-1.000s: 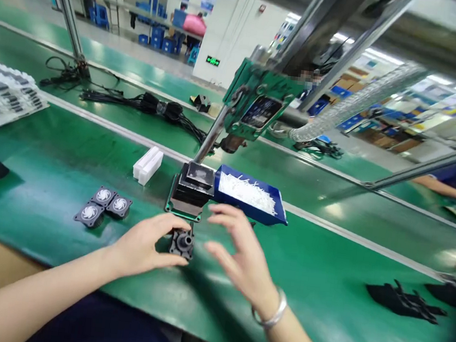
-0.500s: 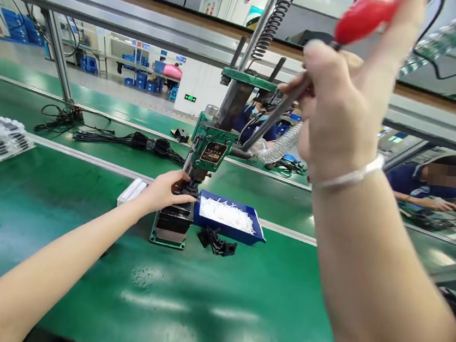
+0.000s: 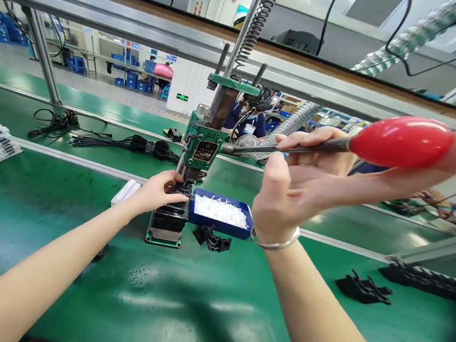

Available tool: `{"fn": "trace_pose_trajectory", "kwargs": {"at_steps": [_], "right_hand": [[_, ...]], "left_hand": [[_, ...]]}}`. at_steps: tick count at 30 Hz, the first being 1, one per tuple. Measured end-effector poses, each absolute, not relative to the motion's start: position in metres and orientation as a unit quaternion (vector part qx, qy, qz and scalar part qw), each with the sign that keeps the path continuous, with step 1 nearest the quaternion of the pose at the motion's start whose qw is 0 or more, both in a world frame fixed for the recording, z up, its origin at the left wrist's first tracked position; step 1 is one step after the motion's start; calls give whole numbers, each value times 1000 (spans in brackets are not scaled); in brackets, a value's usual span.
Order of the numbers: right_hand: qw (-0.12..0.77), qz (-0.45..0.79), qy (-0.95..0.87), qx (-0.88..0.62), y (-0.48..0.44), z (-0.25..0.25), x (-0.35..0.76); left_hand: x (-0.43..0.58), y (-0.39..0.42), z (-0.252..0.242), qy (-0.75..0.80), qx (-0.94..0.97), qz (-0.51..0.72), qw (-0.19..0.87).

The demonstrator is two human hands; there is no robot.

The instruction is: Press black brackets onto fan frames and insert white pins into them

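A small green hand press (image 3: 197,151) stands on the green bench (image 3: 196,304) over a black fixture block (image 3: 167,222). My left hand (image 3: 155,191) is closed round a black part sitting on the fixture, right under the ram. My right hand (image 3: 313,180) is wrapped round the press lever (image 3: 296,148), whose red knob (image 3: 400,141) lies against my fingers, the lever lying about level.
A blue tray (image 3: 223,214) of white plastic bits sits right of the fixture, with a black part (image 3: 212,239) in front of it. White blocks (image 3: 124,192) lie to the left. More black parts (image 3: 362,289) lie at right, cables (image 3: 132,143) behind.
My right hand has pulled the red-knobbed lever down from high overhead to about level. My left hand has stayed on the part under the ram.
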State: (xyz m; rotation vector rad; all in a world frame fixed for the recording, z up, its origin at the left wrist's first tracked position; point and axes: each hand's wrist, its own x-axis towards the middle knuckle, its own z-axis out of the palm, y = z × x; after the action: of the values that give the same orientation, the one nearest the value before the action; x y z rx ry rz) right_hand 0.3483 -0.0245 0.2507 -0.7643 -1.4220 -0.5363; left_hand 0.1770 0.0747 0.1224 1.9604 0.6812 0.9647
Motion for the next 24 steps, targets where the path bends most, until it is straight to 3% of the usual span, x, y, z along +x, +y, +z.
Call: {"fn": "trace_pose_trajectory", "kwargs": {"at_steps": [3,6,9,13,17,22,24], "right_hand": [[663,-269,-617,-327,-35,261,352],[607,-176,-662,-403,-50,254,359],[547,-24,-680,-488,-66,211,357],[452,122,-652,-596,-85,139,344],[455,86,-582,-668,-101,99,348],[324,-49,-490,-808,-122,53,427],[309,-82,-425,-847,-134,35,482]], "left_hand": [[179,70,125,293,760,393,427],[182,54,124,307,736,420,434],[186,24,119,293,739,447,411],[199,-19,109,260,789,476,289],[227,-42,81,268,809,476,216],[262,-67,19,231,864,405,192],[266,-78,-2,198,895,349,194]]}}
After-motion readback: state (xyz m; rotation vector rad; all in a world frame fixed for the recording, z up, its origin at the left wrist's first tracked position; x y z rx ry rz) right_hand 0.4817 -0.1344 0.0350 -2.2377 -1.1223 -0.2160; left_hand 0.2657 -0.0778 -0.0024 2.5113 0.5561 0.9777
